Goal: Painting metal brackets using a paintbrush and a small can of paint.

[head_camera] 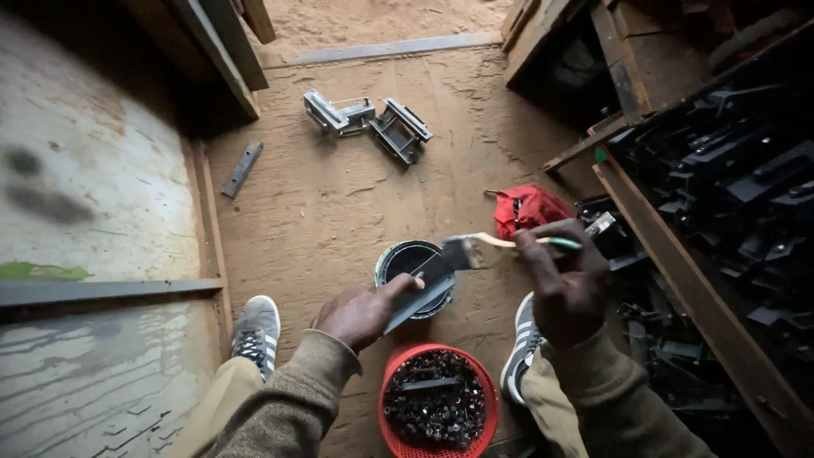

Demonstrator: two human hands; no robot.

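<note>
Here the left hand (pixel 360 314) has its grip clamped on a flat metal strip (pixel 421 293), held slanted over the open paint tin (pixel 413 278) on the floor — likely so drips fall back in. The right hand (pixel 566 284) grips a paintbrush (pixel 483 248), bristles meeting the strip's upper end. A red basket (pixel 437 403) of small metal parts sits just below.

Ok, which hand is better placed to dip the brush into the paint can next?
The right hand. It already holds the paintbrush, whose bristles sit just above the paint can. The left hand is occupied holding the flat metal strip over the can.
</note>
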